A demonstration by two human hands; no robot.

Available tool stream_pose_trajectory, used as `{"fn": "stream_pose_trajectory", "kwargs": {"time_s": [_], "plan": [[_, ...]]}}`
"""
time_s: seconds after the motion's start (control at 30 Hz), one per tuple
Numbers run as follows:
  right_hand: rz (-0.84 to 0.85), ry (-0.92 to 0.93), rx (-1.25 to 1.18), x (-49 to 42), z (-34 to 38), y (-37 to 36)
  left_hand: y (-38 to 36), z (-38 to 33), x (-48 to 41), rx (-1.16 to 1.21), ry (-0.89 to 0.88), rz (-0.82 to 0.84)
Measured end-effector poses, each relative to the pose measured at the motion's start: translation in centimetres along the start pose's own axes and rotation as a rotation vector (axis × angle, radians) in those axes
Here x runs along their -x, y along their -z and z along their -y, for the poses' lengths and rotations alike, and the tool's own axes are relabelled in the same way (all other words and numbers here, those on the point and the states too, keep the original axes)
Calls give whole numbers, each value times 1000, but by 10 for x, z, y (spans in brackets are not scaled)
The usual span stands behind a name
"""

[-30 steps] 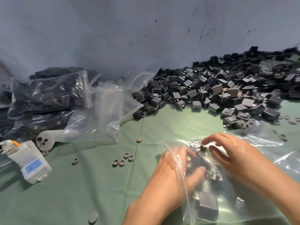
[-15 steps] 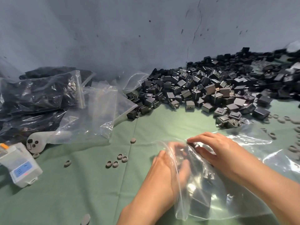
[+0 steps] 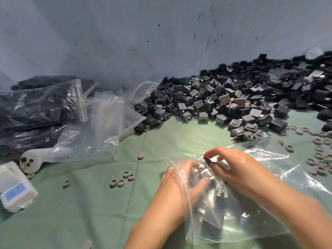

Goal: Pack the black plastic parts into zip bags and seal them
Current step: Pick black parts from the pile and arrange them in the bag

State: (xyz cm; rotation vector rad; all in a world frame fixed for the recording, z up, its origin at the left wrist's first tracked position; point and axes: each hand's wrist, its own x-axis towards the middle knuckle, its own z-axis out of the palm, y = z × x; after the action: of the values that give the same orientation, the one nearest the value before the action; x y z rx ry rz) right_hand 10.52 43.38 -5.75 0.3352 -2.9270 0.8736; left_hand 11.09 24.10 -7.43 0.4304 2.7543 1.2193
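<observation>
Cloth (image 3: 89,203): plain green. Parts pile (image 3: 224,97), 1 o'clock: black. Zip bag (image 3: 260,200), 5 o'clock: clear. Rings (image 3: 319,164), 3 o'clock: grey. Box (image 3: 16,191), 8 o'clock: white, blue panel.

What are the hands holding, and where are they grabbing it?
The right hand seems to pinch a black part by one end, over the zip bag. The left hand is inside the bag's mouth; its grip is too blurred to tell.

Soft dim light, blurred hands.
</observation>
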Motion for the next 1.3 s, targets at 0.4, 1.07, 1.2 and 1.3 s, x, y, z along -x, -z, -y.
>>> {"fn": "stream_pose_trajectory", "kwargs": {"time_s": [0.4,1.07,1.2,1.3], "plan": [[2,14,-31,3,-2,0,-21,9,-16,-119,23,-210],[67,17,-55,5,-2,5,24,0,9,-118,-197,185],[58,14,-66,5,-2,5,19,-1,5,-161,-220,135],[49,11,-80,6,-3,6,15,-2,2,-152,-271,113]]}}
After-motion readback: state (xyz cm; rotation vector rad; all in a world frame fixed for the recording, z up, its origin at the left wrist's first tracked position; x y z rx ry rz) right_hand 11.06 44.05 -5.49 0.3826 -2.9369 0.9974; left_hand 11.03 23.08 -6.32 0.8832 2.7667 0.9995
